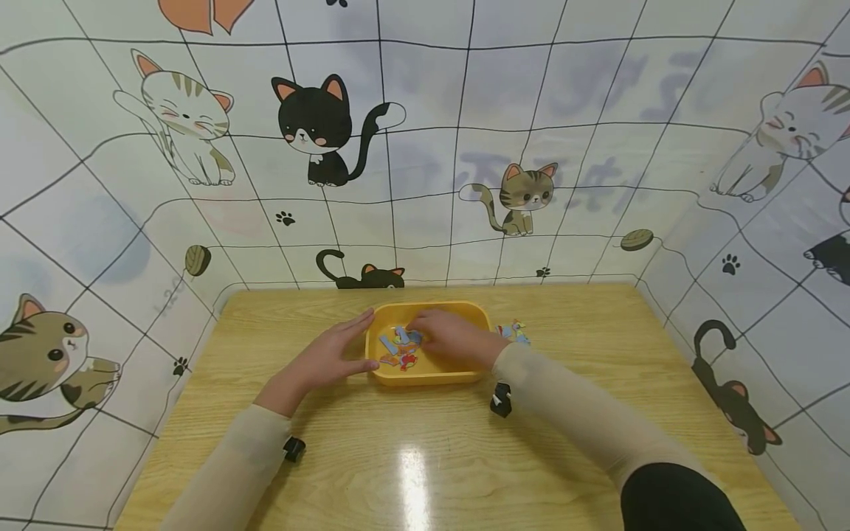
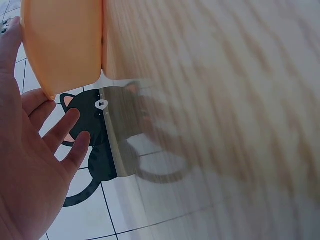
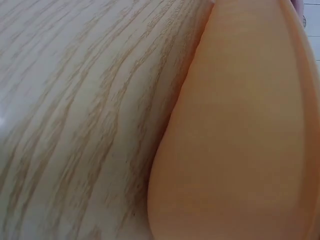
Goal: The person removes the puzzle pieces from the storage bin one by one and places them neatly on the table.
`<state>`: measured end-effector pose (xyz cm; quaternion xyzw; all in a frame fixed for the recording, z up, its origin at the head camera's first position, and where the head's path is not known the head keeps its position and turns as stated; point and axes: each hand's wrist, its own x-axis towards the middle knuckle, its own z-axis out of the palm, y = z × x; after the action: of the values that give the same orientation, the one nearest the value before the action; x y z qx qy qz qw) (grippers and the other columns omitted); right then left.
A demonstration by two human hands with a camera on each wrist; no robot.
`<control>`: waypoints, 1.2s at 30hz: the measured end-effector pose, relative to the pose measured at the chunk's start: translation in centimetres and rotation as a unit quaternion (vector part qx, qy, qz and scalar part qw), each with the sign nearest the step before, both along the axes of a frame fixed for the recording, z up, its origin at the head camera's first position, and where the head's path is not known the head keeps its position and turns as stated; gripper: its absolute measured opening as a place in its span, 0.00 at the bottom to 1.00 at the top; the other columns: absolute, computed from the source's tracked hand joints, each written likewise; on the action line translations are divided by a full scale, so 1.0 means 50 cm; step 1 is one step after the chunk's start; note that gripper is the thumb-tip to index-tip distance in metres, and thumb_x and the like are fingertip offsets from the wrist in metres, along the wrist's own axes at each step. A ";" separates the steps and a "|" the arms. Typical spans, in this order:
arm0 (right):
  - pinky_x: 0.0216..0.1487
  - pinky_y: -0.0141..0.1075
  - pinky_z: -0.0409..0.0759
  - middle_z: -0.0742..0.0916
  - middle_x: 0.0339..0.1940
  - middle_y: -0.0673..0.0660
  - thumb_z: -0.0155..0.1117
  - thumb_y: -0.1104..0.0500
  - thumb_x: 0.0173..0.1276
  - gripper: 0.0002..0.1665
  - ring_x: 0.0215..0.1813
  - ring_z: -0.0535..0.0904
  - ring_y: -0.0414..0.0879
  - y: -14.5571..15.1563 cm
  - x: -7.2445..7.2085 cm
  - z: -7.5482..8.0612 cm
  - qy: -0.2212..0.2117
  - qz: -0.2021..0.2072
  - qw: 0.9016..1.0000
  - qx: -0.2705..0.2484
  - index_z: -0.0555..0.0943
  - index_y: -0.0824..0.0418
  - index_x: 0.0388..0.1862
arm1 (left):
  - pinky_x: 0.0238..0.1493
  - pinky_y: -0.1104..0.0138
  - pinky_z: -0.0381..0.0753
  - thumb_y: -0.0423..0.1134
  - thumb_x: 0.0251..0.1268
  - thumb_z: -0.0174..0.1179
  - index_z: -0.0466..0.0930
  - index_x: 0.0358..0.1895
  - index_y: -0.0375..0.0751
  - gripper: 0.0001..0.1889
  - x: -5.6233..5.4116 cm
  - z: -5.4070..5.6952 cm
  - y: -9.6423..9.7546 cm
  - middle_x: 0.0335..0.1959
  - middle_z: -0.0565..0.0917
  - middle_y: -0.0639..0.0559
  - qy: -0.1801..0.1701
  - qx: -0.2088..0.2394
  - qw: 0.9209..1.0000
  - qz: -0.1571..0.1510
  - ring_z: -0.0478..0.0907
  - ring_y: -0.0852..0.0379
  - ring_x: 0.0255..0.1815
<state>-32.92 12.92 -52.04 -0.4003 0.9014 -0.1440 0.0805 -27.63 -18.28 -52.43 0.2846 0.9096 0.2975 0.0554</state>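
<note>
A shallow yellow plastic tray (image 1: 425, 380) sits near the back of the wooden table. Small flat printed pieces (image 1: 389, 345) in blue, orange and red lie in its left part. My left hand (image 1: 325, 358) is at the tray's left end, thumb and fingers spread apart, fingertips touching its edge; the left wrist view shows this hand (image 2: 35, 150) with loosely extended fingers against the tray wall (image 2: 65, 45). My right hand (image 1: 451, 335) reaches over the right rim into the tray, fingertips down by a blue piece. Its grip is hidden; the right wrist view shows mostly the tray's outer side (image 3: 235, 130).
More colourful flat pieces (image 1: 514, 332) lie on the table just right of the tray, beyond my right wrist. The wooden table (image 1: 372, 457) reaches back to a white grid-patterned cloth (image 1: 425, 169) with cartoon cats, which also encloses both sides.
</note>
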 end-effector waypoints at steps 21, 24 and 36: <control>0.58 0.43 0.83 0.84 0.54 0.59 0.71 0.63 0.82 0.19 0.53 0.80 0.50 -0.005 0.011 0.003 0.011 0.008 1.000 0.014 0.88 0.61 0.67 | 0.86 0.39 0.58 0.71 0.71 0.69 0.56 0.91 0.46 0.56 -0.011 -0.020 -0.006 0.93 0.53 0.55 -0.005 -0.003 1.000 -0.003 0.56 0.39 0.89; 0.59 0.43 0.84 0.84 0.54 0.59 0.71 0.64 0.81 0.18 0.54 0.80 0.50 -0.004 0.013 0.003 0.002 0.000 1.000 0.003 0.88 0.61 0.66 | 0.86 0.39 0.58 0.71 0.71 0.69 0.56 0.91 0.46 0.55 -0.011 -0.022 -0.005 0.93 0.54 0.54 -0.004 -0.003 1.000 -0.003 0.56 0.39 0.89; 0.56 0.41 0.84 0.84 0.51 0.57 0.71 0.62 0.81 0.13 0.50 0.79 0.47 0.007 0.010 -0.010 -0.001 -0.027 1.000 -0.013 0.89 0.62 0.61 | 0.86 0.38 0.57 0.64 0.72 0.73 0.56 0.91 0.48 0.53 -0.011 -0.021 -0.003 0.92 0.55 0.52 0.003 -0.006 1.000 0.004 0.55 0.39 0.90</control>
<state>-32.41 13.29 -52.54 -0.3762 0.9101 -0.1580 0.0722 -28.19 -18.41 -53.46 0.2819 0.9127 0.2911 0.0533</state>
